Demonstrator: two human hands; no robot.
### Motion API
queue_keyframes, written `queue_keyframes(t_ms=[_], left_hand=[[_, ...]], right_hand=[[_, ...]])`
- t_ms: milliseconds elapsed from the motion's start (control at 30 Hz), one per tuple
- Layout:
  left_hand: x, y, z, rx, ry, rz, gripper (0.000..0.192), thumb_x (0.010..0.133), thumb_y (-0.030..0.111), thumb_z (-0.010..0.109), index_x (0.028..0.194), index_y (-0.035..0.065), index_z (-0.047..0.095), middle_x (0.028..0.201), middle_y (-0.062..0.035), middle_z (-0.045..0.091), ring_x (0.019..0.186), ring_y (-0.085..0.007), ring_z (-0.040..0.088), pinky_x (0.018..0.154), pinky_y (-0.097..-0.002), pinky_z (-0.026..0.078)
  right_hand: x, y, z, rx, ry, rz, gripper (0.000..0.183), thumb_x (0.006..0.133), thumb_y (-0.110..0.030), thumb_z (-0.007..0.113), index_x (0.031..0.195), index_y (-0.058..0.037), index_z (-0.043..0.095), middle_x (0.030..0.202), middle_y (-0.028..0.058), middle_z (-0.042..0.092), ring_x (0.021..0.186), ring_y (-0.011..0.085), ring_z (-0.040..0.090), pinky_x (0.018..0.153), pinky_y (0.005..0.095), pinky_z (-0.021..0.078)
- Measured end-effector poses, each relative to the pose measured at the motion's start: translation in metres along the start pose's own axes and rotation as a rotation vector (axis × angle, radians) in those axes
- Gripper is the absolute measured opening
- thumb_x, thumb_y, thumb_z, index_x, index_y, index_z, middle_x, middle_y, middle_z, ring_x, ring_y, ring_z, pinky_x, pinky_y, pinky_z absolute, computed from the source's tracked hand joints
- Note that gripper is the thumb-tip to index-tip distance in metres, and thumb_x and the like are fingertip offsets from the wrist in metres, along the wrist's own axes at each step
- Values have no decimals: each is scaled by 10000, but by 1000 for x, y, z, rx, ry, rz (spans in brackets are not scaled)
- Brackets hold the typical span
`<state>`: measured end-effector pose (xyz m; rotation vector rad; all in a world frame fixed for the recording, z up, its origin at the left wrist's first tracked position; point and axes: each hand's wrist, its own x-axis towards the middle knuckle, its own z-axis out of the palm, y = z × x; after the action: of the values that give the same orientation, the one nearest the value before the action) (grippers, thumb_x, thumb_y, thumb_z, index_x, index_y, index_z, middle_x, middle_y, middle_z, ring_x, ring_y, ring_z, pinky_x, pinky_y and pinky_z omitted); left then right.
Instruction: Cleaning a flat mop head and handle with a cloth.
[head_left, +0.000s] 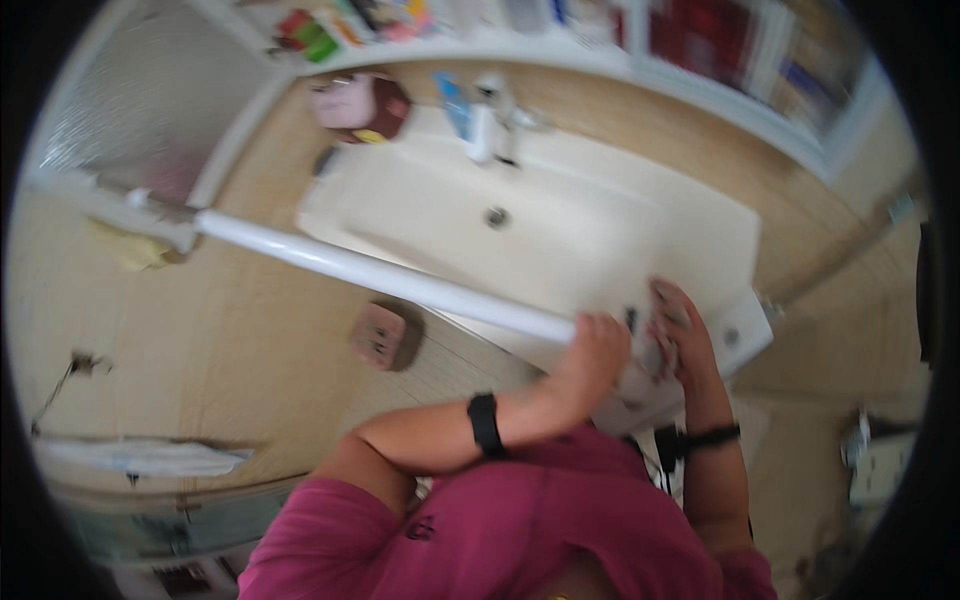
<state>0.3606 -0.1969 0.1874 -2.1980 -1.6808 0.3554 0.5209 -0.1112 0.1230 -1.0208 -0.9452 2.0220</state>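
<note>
My left hand (596, 345) is closed around the near end of a long white tube or roll (382, 277). The tube slants across the front of a cream washbasin (420, 195), its far end by the white-framed door or window at the left. My right hand (681, 334) is at the basin's right front part, with its fingers bent. Something small and pale is at its fingers, too blurred to name, and I cannot tell whether it is held. A small dark item (631, 319) lies between the hands. Each wrist wears a black band.
Behind the basin stand a faucet (504, 124), a white bottle (481, 135) and a blue item (452, 101). A pink container (349, 105) sits at the basin's back left. White shelving (465, 46) holds several items. A pink box (379, 336) is left of the basin's front.
</note>
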Motion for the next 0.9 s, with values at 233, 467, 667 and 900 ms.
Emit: queue_keyframes(t_ms=[233, 467, 667, 900], left_hand=[[11, -15, 14, -252, 179, 208, 59, 671, 133, 561, 674, 126, 502, 577, -15, 554, 533, -165, 587, 473, -256, 433], [11, -14, 8, -151, 308, 311, 104, 651, 133, 544, 716, 103, 468, 576, 10, 479, 525, -130, 512, 473, -246, 404], [12, -14, 11, -106, 292, 315, 118, 650, 137, 548, 714, 104, 454, 572, 11, 467, 508, -123, 508, 451, -238, 394], [20, -16, 8, -92, 181, 356, 133, 652, 133, 558, 706, 104, 440, 574, 2, 477, 500, -136, 533, 431, -250, 407]], right_hand=[[18, 3, 4, -168, 75, 102, 481, 783, -74, 597, 1238, -53, 444, 1026, 103, 580, 817, 183, 585, 670, 300, 501], [28, 20, -23, -14, 308, 200, 324, 846, -206, 561, 1110, -25, 507, 754, 90, 598, 653, 160, 587, 543, 309, 487], [16, 12, -16, -53, -87, 80, 355, 839, -216, 572, 1114, -2, 501, 834, 96, 616, 698, 168, 591, 624, 290, 492], [47, 27, -24, -729, 308, -1, 397, 826, -312, 575, 1076, -8, 531, 733, 80, 597, 627, 167, 572, 577, 282, 475]])
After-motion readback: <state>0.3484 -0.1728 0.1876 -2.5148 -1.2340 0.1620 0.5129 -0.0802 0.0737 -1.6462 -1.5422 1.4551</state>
